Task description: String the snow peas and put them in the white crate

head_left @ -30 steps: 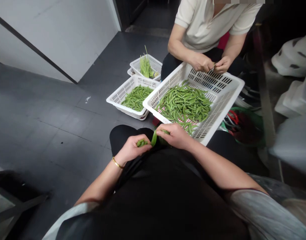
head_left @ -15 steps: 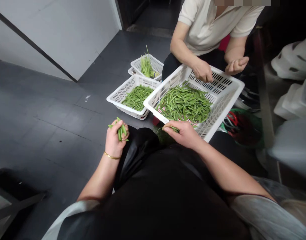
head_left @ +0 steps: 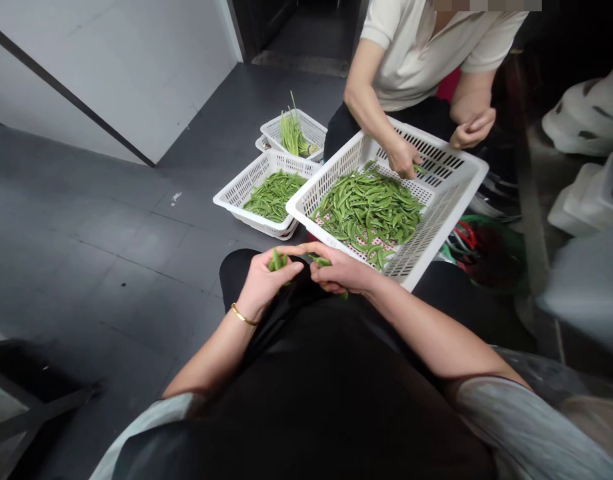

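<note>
My left hand (head_left: 267, 277), with a gold bangle at its wrist, is closed around several green pea pods (head_left: 277, 261). Close beside it, at the near edge of the large white basket, my right hand (head_left: 343, 270) is also closed on pea pods (head_left: 320, 261); one pod tip pokes out below its fingers. The fingertips of both hands meet or nearly meet over my lap. A loose heap of pea pods (head_left: 373, 203) lies in the large white basket (head_left: 449, 237), which tilts toward me.
A co-worker's hand (head_left: 405, 159) reaches into the large basket with a pod; the other hand (head_left: 473, 130) is beyond the rim. A smaller white basket (head_left: 231, 195) of pods and one with long green stalks (head_left: 292, 133) stand left. White containers (head_left: 586, 193) are at right.
My left hand has moved right to meet my right hand, which has shifted slightly left. The co-worker's hand has dipped lower in the basket.
</note>
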{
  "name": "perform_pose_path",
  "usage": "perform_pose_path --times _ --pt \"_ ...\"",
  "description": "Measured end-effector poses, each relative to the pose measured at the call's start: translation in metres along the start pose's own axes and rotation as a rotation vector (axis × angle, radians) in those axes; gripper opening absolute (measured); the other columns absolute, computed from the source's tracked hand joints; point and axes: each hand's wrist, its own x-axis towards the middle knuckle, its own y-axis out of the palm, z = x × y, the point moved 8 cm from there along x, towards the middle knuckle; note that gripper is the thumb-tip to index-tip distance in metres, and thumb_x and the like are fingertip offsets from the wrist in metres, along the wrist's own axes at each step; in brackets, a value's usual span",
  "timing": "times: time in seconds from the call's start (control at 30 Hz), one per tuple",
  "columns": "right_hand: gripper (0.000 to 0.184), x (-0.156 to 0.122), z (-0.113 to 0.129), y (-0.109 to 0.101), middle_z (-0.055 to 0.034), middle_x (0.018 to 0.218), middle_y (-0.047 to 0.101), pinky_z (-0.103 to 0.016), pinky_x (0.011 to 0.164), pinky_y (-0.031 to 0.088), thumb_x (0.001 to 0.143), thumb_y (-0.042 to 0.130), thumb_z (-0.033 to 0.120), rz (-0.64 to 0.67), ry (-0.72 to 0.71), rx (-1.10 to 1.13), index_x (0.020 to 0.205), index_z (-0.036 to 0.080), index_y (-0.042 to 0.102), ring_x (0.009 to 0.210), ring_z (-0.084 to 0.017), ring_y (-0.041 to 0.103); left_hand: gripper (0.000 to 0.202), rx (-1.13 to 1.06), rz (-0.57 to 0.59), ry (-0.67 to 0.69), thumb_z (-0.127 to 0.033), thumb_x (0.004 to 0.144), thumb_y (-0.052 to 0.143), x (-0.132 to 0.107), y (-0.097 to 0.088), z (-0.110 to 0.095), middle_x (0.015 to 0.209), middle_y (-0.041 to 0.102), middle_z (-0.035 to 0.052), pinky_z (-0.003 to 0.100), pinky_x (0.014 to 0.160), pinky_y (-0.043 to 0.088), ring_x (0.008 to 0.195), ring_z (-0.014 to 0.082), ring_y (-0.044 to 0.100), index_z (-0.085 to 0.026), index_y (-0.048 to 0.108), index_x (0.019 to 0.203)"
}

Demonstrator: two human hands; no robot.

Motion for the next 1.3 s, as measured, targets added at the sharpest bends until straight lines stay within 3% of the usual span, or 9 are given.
perform_pose_path --times 0.17,0.4,0.53,0.7,0.87,0.97,1.03,1.13,1.3 --pt "0.047 0.008 -0.011 0.013 0.0142 0.045 0.04 -0.012 0.028 0.024 0.067 0.055 0.016 0.028 0.031 -0.048 0.112 0.021 0.043 0.031 -0.005 0.035 0.016 0.125 0.111 0.031 -0.028 0.069 0.073 -0.003 0.023 -0.001 0.079 0.069 0.0073 0.027 0.067 0.046 0.072 0.017 0.061 -0.013 0.07 0.075" --pt "0.032 -0.007 -0.009 0.007 0.0127 0.046 0.034 -0.015 0.031 0.018 0.079 0.055 0.037 0.092 0.057 -0.032 0.103 0.017 0.052 0.032 -0.004 0.026 0.018 -0.007 -0.206 0.024 -0.029 0.066 0.075 0.0 -0.016 0.002 0.05 0.052 -0.0039 0.018 0.042 0.033 0.043 0.0059 0.043 -0.014 0.065 0.071" --pt "0.028 -0.015 0.005 -0.008 0.0102 0.049 0.032 -0.017 0.037 0.02 0.083 0.051 0.042 -0.081 -0.141 -0.197 0.091 0.015 0.057 0.039 -0.005 0.028 0.02 -0.007 -0.269 0.039 -0.029 0.066 0.075 0.0 -0.026 -0.001 0.05 0.05 -0.0043 0.017 0.04 0.031 0.042 0.0052 0.041 -0.014 0.063 0.07" --pt "0.024 -0.019 0.017 -0.018 0.0065 0.052 0.042 -0.019 0.044 0.029 0.087 0.047 0.037 -0.256 -0.262 -0.388 0.079 0.016 0.057 0.045 -0.007 0.038 0.02 0.061 -0.151 -0.002 -0.029 0.067 0.074 -0.004 -0.015 0.004 0.05 0.05 -0.0041 0.018 0.042 0.032 0.043 0.006 0.042 -0.015 0.06 0.068" --pt "0.024 -0.015 0.014 -0.029 0.0071 0.053 0.044 -0.018 0.039 0.025 0.082 0.047 0.03 -0.317 -0.291 -0.098 0.098 0.016 0.058 0.039 -0.005 0.032 0.018 0.096 -0.014 -0.022 -0.027 0.068 0.073 -0.011 0.002 0.009 0.055 0.05 -0.0043 0.018 0.046 0.032 0.047 0.0057 0.042 -0.014 0.06 0.071" --pt "0.021 -0.008 0.007 -0.022 0.0089 0.045 0.037 -0.017 0.034 0.018 0.077 0.049 0.032 -0.122 -0.286 0.08 0.084 0.014 0.059 0.034 -0.005 0.026 0.018 0.149 0.331 -0.127 -0.024 0.065 0.074 -0.016 0.025 0.017 0.059 0.054 -0.0022 0.018 0.049 0.034 0.05 0.0061 0.044 -0.012 0.065 0.075" --pt "0.021 -0.006 0.006 -0.011 0.0089 0.043 0.037 -0.017 0.034 0.017 0.076 0.052 0.033 0.053 -0.269 0.074 0.079 0.013 0.06 0.033 -0.005 0.027 0.022 0.135 0.436 -0.191 -0.028 0.067 0.073 -0.016 0.027 0.021 0.056 0.053 -0.002 0.018 0.046 0.032 0.048 0.0059 0.043 -0.011 0.068 0.08" --pt "0.021 -0.005 0.007 -0.002 0.0081 0.044 0.039 -0.017 0.036 0.019 0.078 0.055 0.033 0.108 -0.252 -0.009 0.073 0.012 0.059 0.036 -0.004 0.029 0.028 0.085 0.335 -0.236 -0.036 0.07 0.069 -0.008 0.015 0.025 0.049 0.048 -0.004 0.017 0.04 0.026 0.041 0.0053 0.039 -0.01 0.067 0.081" --pt "0.025 -0.004 0.016 0.004 0.0066 0.05 0.043 -0.018 0.039 0.024 0.084 0.052 0.037 -0.063 -0.339 -0.031 0.076 0.014 0.058 0.041 -0.005 0.033 0.033 -0.133 0.299 -0.229 -0.04 0.063 0.075 -0.007 0.023 0.033 0.05 0.052 -0.0017 0.019 0.041 0.029 0.043 0.0066 0.043 -0.01 0.062 0.068"
